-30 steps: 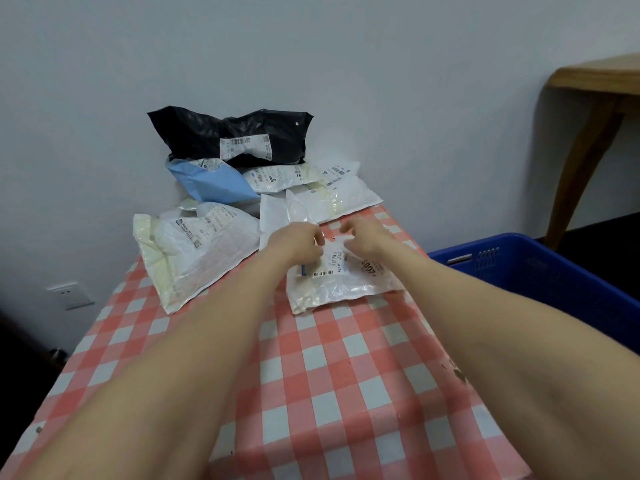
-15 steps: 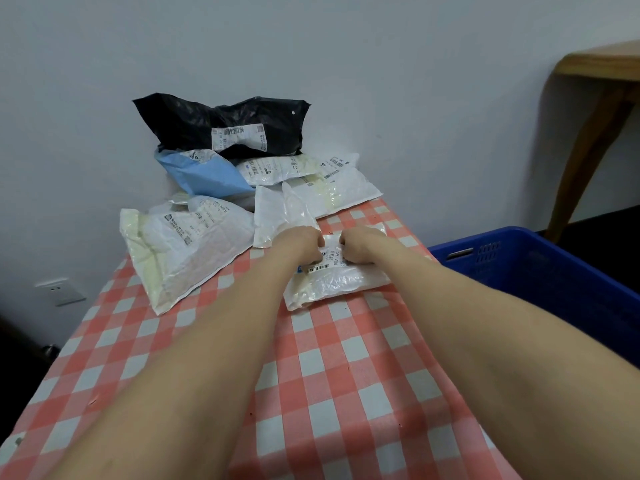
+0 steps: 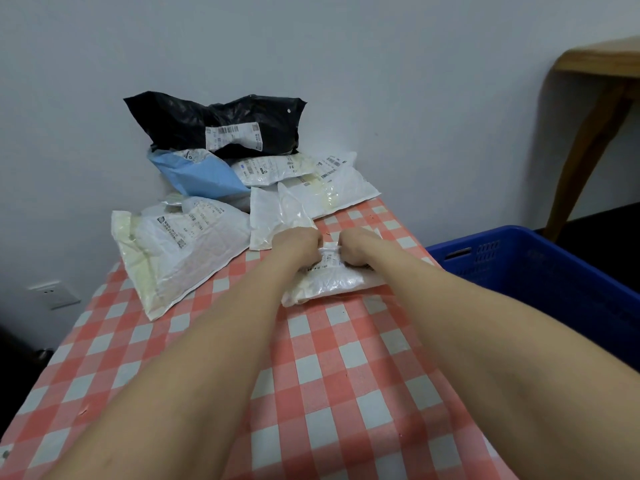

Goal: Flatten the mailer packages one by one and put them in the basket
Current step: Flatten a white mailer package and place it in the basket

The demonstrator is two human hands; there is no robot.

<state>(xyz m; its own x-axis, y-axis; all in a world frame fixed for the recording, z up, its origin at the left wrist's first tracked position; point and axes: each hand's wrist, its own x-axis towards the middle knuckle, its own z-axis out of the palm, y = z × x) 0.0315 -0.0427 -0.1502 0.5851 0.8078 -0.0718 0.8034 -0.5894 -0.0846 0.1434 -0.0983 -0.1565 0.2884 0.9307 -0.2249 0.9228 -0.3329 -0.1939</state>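
Observation:
A small white mailer with a barcode label lies on the red-and-white checked table. My left hand and my right hand sit side by side on its far edge, fingers curled and gripping the plastic, which bunches up between them. The blue basket stands to the right of the table, below its level. Behind the hands rests a pile of other mailers: a black one on top, a blue one, several white ones, and a large white one at the left.
A grey wall closes off the table's far end. A wooden table with a slanted leg stands at the far right behind the basket. A wall socket sits low on the left. The near half of the tablecloth carries only my forearms.
My two hands have drawn closer together on the small mailer's far edge and curled tighter, bunching the plastic. The mailer has shifted slightly toward me.

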